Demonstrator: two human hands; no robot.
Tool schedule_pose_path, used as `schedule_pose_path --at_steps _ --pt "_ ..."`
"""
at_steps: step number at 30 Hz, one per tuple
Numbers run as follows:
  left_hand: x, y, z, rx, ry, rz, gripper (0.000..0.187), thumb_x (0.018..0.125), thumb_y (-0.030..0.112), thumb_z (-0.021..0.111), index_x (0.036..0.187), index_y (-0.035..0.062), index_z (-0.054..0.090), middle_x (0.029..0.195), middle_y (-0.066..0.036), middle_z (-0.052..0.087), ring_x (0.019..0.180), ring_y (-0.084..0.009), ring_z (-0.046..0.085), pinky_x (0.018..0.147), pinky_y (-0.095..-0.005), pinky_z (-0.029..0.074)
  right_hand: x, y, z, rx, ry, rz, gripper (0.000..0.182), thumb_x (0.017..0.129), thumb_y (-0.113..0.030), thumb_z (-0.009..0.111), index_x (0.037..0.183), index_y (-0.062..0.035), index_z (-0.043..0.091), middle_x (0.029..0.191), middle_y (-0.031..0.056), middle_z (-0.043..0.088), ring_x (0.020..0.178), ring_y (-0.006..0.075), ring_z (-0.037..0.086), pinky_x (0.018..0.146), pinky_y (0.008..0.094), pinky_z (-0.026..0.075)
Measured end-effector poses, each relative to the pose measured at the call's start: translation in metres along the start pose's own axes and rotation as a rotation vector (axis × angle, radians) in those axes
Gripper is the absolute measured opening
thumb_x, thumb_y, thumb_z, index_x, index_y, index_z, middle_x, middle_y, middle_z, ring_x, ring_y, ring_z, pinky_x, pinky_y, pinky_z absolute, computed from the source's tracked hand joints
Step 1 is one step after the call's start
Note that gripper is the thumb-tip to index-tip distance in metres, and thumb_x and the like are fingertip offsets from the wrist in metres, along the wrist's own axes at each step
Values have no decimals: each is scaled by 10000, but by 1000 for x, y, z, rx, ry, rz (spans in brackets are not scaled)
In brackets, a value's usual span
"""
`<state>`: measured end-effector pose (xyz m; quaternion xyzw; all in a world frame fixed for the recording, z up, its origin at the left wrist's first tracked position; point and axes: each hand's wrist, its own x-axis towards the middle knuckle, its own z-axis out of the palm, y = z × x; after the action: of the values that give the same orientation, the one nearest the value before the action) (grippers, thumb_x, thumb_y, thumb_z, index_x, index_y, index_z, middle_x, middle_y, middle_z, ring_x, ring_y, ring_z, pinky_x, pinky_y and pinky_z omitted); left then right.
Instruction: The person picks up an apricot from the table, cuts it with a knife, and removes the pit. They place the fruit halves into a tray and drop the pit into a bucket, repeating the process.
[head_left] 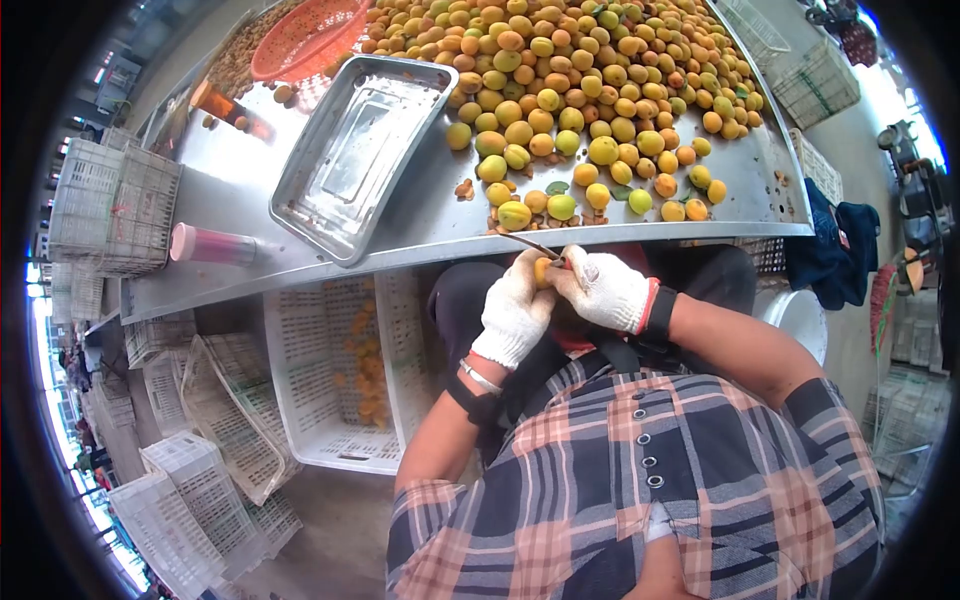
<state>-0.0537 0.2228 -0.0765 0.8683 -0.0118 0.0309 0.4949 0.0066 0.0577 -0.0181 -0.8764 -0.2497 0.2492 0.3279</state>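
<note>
My left hand (516, 308), in a white knitted glove, is closed around an apricot (542, 272) just in front of the table's edge. My right hand (608, 290), gloved the same way, grips a small knife (530, 243); its thin blade points up and to the left past the fruit. Both hands are close together at the apricot, and the fingers hide much of it. Beyond them, a large heap of yellow-orange apricots (603, 150) covers the metal table (420, 225). Loose pits and green leaves lie among the nearest fruit.
A metal tray (345, 165) sits left of the heap, with an orange plastic basket (308, 42) behind. A pink cup (210, 245) and an amber bottle (215, 103) lie at the left. Below stands a white crate (300, 400) holding orange fruit pieces. More crates (115, 205) surround the table.
</note>
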Motion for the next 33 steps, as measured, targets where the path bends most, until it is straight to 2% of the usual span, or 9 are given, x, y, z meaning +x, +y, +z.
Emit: schedule_pose_path --at_steps 12,14,16,19,21,22,24,28,33 --pt "-2 12 -8 102 -95 -7 435 828 134 673 1245 68 567 981 -184 705 886 -355 703 776 -428 555 -1 21 14 184 -5 31 323 1009 -289 535 1059 25 590 940 270 675 918 388 679 799 415 513" --pt "-5 10 -9 -149 -149 13 433 896 157 673 1295 40 553 1035 -129 694 851 -233 696 754 -345 551 -7 32 17 291 74 -59 416 1011 -375 508 1055 29 594 925 270 679 925 401 675 803 422 508" --pt "-10 23 -16 -598 -297 -352 370 994 188 601 1326 33 550 1065 -41 643 837 -94 617 730 -236 519 -12 24 8 270 -10 6 380 1021 -350 498 1046 10 619 931 240 690 912 353 675 809 416 504" --pt "-17 30 -6 -687 -183 -365 346 991 146 595 1312 20 556 1066 -50 645 871 -99 620 774 -246 523 -16 28 3 318 53 -156 384 1028 -368 494 998 -8 625 800 178 671 670 275 649 625 397 506" --pt "-19 34 -6 -670 -135 -269 344 985 132 603 1308 21 558 1066 -52 647 895 -107 625 794 -253 527 -37 9 -29 1008 -328 280 371 1038 -370 489 953 -32 618 653 68 592 445 141 506 412 314 390" --pt "-18 43 -7 -657 -87 -175 343 979 118 611 1305 23 561 1066 -55 649 918 -114 630 814 -261 531 -50 -6 -42 1145 -416 279 347 1046 -351 481 933 -46 604 574 -24 482 367 44 358 337 235 248" --pt "-13 56 -8 -871 -9 -114 368 965 120 647 1291 -10 537 1054 -85 654 930 -151 650 838 -276 541 -67 2 -50 1107 -471 58 332 1048 -323 479 944 -30 596 567 -34 468 379 45 387 348 224 276" --pt "-15 78 -10 -1070 -20 -80 470 916 116 710 1313 -10 491 1064 -141 667 938 -213 683 873 -322 559 -81 -1 -52 845 190 -25 194 1004 -215 588 977 -23 601 682 22 590 558 107 554 513 270 441" --pt "-14 106 -2 -1100 74 -107 485 809 -61 745 1223 11 504 1075 -128 653 948 -196 674 893 -323 567 -106 1 -47 356 303 -240 215 966 -208 657 1035 -30 559 791 145 689 738 249 713 658 351 528"
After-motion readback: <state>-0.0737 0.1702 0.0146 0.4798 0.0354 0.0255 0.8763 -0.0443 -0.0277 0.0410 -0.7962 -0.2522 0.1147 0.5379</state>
